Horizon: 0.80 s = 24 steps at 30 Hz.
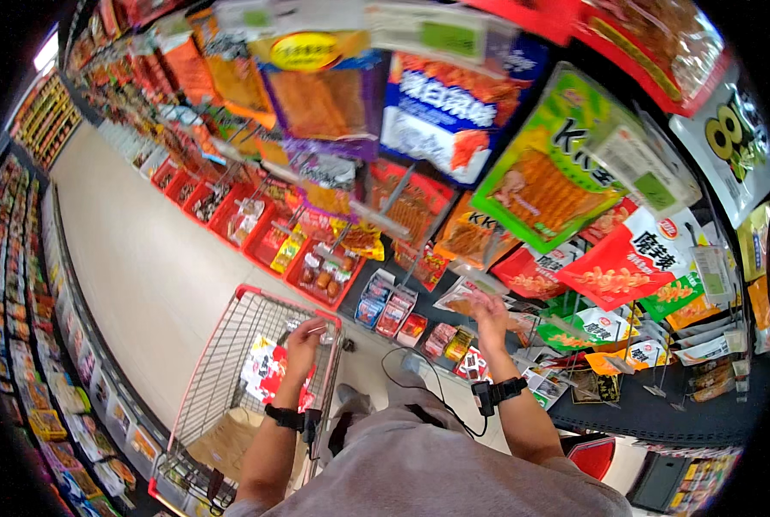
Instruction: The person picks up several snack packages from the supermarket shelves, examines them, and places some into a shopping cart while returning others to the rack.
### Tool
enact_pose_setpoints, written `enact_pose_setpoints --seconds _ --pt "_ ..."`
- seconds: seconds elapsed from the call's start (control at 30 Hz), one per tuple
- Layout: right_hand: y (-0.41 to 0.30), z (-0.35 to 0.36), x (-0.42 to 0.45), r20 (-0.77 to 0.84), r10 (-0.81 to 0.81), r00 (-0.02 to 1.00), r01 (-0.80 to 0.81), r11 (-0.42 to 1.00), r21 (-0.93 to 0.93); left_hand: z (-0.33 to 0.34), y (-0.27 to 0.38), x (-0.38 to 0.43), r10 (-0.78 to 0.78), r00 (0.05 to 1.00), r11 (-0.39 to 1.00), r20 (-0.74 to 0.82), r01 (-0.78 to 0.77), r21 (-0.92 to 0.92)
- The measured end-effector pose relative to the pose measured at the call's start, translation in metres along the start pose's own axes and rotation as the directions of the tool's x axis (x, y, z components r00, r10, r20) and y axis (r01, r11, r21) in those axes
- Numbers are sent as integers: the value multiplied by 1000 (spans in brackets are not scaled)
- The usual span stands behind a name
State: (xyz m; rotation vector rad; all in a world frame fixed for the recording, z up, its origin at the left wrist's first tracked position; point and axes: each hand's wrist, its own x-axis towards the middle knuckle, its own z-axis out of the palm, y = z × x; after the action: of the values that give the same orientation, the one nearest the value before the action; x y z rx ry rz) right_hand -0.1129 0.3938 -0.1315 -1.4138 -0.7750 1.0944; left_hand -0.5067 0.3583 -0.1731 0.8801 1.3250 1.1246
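My left hand [304, 342] hovers over the wire shopping cart [211, 365], its fingers loosely curled, with no item plainly held. Below it in the cart lie red-and-white snack packets [270, 369] and, nearer me, a brown cardboard piece [226, 443]. Something of clear plastic [289, 331] shows beside the fingers. My right hand [490, 318] reaches to the lower part of the snack shelf. Its fingertips are at a pale hanging packet [456, 294]; whether they grip it is too blurred to tell. Each wrist wears a black strap with a small device.
Snack pouches hang on metal hooks before me, among them a green pouch [549, 174] and a red-and-white konjac pouch [637, 262]. Red bins [325, 278] line the shelf's foot. A pale floor aisle [113, 200] runs between shelves. A black cable [446, 407] loops before my body.
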Motion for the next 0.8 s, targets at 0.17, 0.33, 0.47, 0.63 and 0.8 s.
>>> enact_pose_setpoints --seconds 0.17,0.33,0.47,0.63,0.8 --pt "-38 -11 47 -72 -216 974 220 974 53 121 53 52 141 939 989 315 -147 -3" --pt "-47 -24 72 -32 -244 969 242 968 -64 229 83 89 301 835 943 461 -331 -16" --pt "-53 -33 93 34 -375 926 376 924 -71 272 63 115 389 871 899 301 -430 82" --pt "-84 -34 85 108 -306 946 319 937 -140 281 55 155 446 846 819 293 -518 248" --pt "-60 -42 96 97 -368 925 374 926 -46 287 58 163 441 826 871 352 -488 55"
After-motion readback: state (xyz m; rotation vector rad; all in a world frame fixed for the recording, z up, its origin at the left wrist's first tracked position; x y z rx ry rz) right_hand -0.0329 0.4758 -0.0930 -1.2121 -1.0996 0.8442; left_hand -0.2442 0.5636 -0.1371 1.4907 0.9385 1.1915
